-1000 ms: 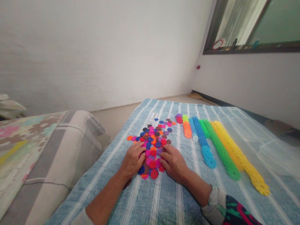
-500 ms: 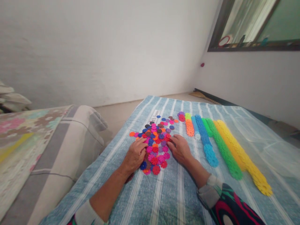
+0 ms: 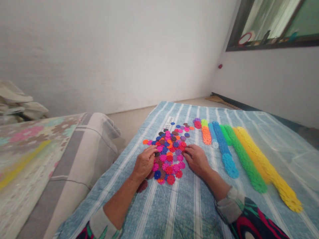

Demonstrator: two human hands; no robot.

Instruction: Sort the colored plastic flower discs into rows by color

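A loose pile of small flower-edged plastic discs (image 3: 169, 154) in pink, red, blue, purple, orange and brown lies on the striped blue cloth (image 3: 184, 205). My left hand (image 3: 145, 162) rests at the pile's left edge, fingers bent and pressed together; what they hold, if anything, is hidden. Brown discs (image 3: 142, 186) lie below that hand, partly covered by the wrist. On the pile's right side, my right hand (image 3: 197, 160) has its thumb and fingertips closed at the edge of a red disc (image 3: 182, 145).
To the right lie overlapping rows of discs: an orange row (image 3: 206, 134), a blue row (image 3: 221, 141), a green row (image 3: 245, 162) and a yellow row (image 3: 271, 169). A clear plastic sheet or bag (image 3: 286, 142) is beyond them. A covered surface (image 3: 72, 159) stands at the left.
The view has shifted slightly, so everything sits a little further right. The left hand has moved slightly off the brown discs, and more of them show. The right hand stays at the pile's right edge.
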